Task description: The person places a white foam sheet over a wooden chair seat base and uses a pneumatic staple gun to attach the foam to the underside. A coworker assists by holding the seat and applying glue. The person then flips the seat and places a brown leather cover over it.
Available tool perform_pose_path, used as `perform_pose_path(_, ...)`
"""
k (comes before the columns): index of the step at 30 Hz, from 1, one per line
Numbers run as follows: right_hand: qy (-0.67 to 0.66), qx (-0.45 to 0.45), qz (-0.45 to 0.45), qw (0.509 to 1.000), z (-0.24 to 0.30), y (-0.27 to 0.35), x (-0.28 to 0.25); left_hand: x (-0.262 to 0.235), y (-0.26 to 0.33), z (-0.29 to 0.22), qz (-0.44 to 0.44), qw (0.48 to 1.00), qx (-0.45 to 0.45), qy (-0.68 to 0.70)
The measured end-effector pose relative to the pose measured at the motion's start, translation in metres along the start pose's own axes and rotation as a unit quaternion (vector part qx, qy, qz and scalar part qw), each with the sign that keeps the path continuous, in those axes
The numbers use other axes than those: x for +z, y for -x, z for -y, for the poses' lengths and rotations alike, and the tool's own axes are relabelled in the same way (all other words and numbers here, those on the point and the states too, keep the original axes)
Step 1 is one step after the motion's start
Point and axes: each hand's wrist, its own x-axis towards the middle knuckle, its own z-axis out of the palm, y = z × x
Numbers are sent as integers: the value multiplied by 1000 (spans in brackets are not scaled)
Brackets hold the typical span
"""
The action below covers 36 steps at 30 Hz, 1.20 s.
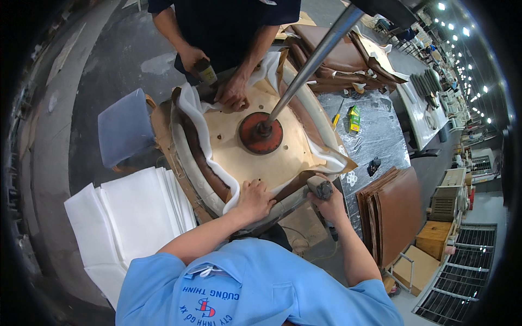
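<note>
One plywood seat base (pixel 255 152), pale, flat and roughly square with rounded corners, is lying upside down at the middle of the bench, and everything else is sitting around it. One stack of white, soft-looking foam or fabric sheets (pixel 130 217) is resting to its lower left. One stack of brown leather panels (pixel 392 212), smooth and slightly curled, is lying to its lower right. One grey-blue padded cushion (pixel 126 127) is sitting to its left. White foam padding (pixel 202 138) and brown leather (pixel 198 157) are wrapping over the base's edges. One round red metal disc (pixel 261 133) is pressing on its centre, and one shiny steel rod (pixel 315 57) is rising from the disc toward the upper right.

The left hand (pixel 253 200) is pressing on the covering at the base's near edge, fingers together and curled over it. The right hand (pixel 329 204) is clamped around one grey staple gun (pixel 319 187) at the near right corner.

Across the base, another person's two hands (pixel 215 81) are working: one is gripping a second tool, one is lying flat on the plywood.

One small green and yellow box (pixel 354 118) is sitting right of the base.
</note>
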Motion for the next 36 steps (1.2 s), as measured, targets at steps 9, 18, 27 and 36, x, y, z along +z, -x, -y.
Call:
perform_pose_path(9, -68, 138, 75, 985, 28, 3, 0, 8, 1, 4, -68, 993, -44, 88)
perform_pose_path(18, -147, 221, 199, 943, 75, -2, 38, 22, -1, 11, -101, 983, -76, 134)
perform_pose_path(27, -113, 229, 204, 945, 81, -12, 49, 18, -2, 10, -87, 984, -83, 132)
perform_pose_path(36, -59, 230, 210, 949, 89, -16, 59, 12, -1, 9, -108, 979, -79, 155)
